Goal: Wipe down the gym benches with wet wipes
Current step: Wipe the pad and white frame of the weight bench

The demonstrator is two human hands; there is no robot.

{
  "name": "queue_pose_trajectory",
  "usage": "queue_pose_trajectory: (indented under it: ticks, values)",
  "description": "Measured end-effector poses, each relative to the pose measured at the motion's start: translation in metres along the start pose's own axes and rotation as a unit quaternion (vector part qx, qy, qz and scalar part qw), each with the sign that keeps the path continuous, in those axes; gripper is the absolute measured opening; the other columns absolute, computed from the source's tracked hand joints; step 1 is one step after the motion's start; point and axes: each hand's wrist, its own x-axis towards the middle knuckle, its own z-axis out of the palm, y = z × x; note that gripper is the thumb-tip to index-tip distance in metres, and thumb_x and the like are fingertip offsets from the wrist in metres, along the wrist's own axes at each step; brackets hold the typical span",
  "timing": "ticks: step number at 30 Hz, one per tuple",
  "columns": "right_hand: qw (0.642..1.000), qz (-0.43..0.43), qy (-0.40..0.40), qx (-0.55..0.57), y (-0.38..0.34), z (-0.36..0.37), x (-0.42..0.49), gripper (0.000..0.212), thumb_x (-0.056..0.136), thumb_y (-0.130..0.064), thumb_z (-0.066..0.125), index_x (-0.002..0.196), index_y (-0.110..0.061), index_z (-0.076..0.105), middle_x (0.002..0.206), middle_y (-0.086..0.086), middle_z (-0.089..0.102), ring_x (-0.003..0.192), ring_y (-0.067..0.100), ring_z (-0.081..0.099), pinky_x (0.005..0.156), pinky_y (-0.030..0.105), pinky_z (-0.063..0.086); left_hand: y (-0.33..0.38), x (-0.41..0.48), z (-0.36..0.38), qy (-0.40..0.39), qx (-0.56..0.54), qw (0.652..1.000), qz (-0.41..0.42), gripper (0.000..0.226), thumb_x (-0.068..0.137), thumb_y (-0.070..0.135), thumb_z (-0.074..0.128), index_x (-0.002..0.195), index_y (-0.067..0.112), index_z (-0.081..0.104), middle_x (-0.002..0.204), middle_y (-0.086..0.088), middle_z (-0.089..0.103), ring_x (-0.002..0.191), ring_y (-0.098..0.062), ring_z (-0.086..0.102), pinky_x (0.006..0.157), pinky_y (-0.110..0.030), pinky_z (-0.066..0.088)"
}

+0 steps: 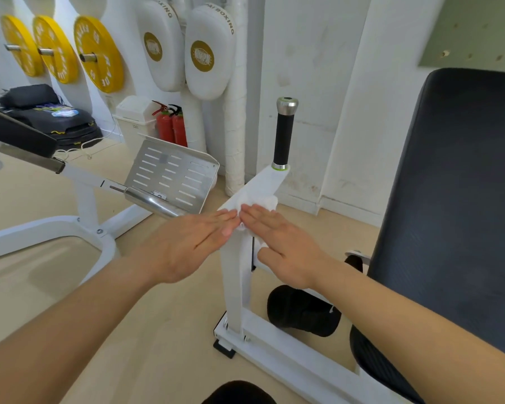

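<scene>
A crumpled white wet wipe (261,203) lies on the angled top of a white metal post (236,281) of a gym machine. My left hand (187,240) and my right hand (280,243) are both flat, fingers together, fingertips touching the wipe from either side and pressing it to the post. The black padded bench back (455,205) stands at the right, apart from both hands. A black grip handle (283,135) with a chrome cap rises from the post just beyond the wipe.
A second bench with a white frame (79,196) and a slotted steel footplate (172,176) stands at the left. Yellow weight plates (98,53), white boxing pads (209,51) and red extinguishers (172,126) line the far wall. A black foam roller (303,313) lies under the machine.
</scene>
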Motion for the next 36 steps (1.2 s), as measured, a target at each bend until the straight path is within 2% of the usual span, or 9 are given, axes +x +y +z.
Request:
queue_pose_trajectory:
  ticks: [6,12,14,17,20,24,28,33,36]
  values:
    - [1.000,0.005,0.003,-0.004,0.017,-0.008,0.009,0.085,0.078,-0.044,0.012,0.159,-0.021,0.020,0.167,-0.008,0.011,0.152,0.002,0.002,0.125,0.027,-0.002,-0.004,0.014,-0.003,-0.005,-0.007,1.000,-0.013,0.110,0.068,0.094,-0.012,0.153,0.038,0.029,0.153,0.030,0.017,0.135,0.027,0.007,0.112,-0.003,0.004]
    - [0.997,0.068,0.021,-0.004,0.065,-0.023,0.045,0.077,0.083,-0.029,0.025,0.159,-0.020,0.023,0.167,-0.006,0.014,0.154,0.008,0.007,0.125,0.027,0.002,-0.014,0.086,-0.007,-0.027,0.011,0.999,-0.035,0.069,0.096,0.070,0.013,0.155,0.038,0.030,0.161,0.020,0.020,0.148,-0.004,0.026,0.121,-0.024,0.015]
    - [0.996,0.085,0.032,-0.006,0.079,-0.026,0.054,0.077,0.083,-0.031,0.025,0.159,-0.021,0.023,0.167,-0.008,0.013,0.154,0.007,0.006,0.125,0.029,0.005,-0.018,0.111,-0.008,-0.027,0.012,0.999,-0.038,0.067,0.094,0.068,0.013,0.154,0.042,0.031,0.162,0.020,0.023,0.147,-0.011,0.031,0.122,-0.035,0.020]
    - [0.994,0.094,0.050,-0.004,0.098,-0.027,0.062,0.079,0.082,-0.037,0.023,0.159,-0.020,0.024,0.167,-0.008,0.014,0.154,0.007,0.008,0.125,0.026,0.007,-0.025,0.141,-0.008,-0.033,0.022,0.999,-0.024,0.058,0.102,0.062,0.018,0.155,0.040,0.031,0.161,0.019,0.024,0.149,-0.012,0.029,0.122,-0.036,0.021]
    - [0.992,0.102,0.071,0.008,0.107,-0.026,0.065,0.079,0.080,-0.036,0.025,0.158,-0.020,0.027,0.167,-0.007,0.017,0.153,0.007,0.010,0.124,0.027,0.011,-0.027,0.156,-0.009,-0.039,0.022,0.999,-0.026,0.069,0.092,0.068,0.011,0.153,0.044,0.032,0.161,0.019,0.024,0.149,-0.014,0.030,0.122,-0.041,0.021]
    - [0.991,0.114,0.065,0.014,0.097,-0.023,0.061,0.078,0.082,-0.032,0.029,0.159,-0.021,0.024,0.167,-0.008,0.013,0.153,0.006,0.007,0.125,0.026,0.009,-0.024,0.147,-0.009,-0.040,0.010,0.999,-0.021,0.068,0.095,0.069,0.014,0.153,0.041,0.035,0.161,0.017,0.026,0.150,-0.008,0.027,0.123,-0.035,0.018]
    - [0.996,0.079,0.036,-0.005,0.069,-0.019,0.043,0.080,0.081,-0.031,0.028,0.160,-0.022,0.020,0.167,-0.011,0.009,0.153,0.003,0.002,0.119,0.016,0.002,-0.016,0.097,-0.008,-0.032,-0.027,0.999,-0.022,0.090,0.079,0.085,0.006,0.152,0.041,0.036,0.160,0.021,0.027,0.147,0.000,0.027,0.123,-0.033,0.021]
    - [1.000,0.010,0.004,-0.019,0.026,-0.007,0.015,0.089,0.075,-0.046,0.012,0.160,-0.019,0.014,0.166,-0.011,0.002,0.147,-0.005,-0.007,0.118,0.014,-0.007,-0.007,0.029,0.000,-0.026,-0.013,0.999,-0.022,0.057,0.103,0.060,0.019,0.154,0.036,0.030,0.159,0.024,0.021,0.145,0.012,0.016,0.124,-0.022,0.012]
    - [1.000,-0.001,-0.003,-0.029,0.014,-0.004,0.007,0.092,0.073,-0.049,0.010,0.160,-0.020,0.012,0.167,-0.010,0.002,0.150,-0.001,-0.006,0.121,0.019,-0.004,-0.001,0.008,0.003,-0.009,-0.020,0.999,-0.028,0.057,0.102,0.061,0.022,0.153,0.038,0.033,0.158,0.025,0.021,0.144,0.016,0.013,0.122,-0.018,0.011]
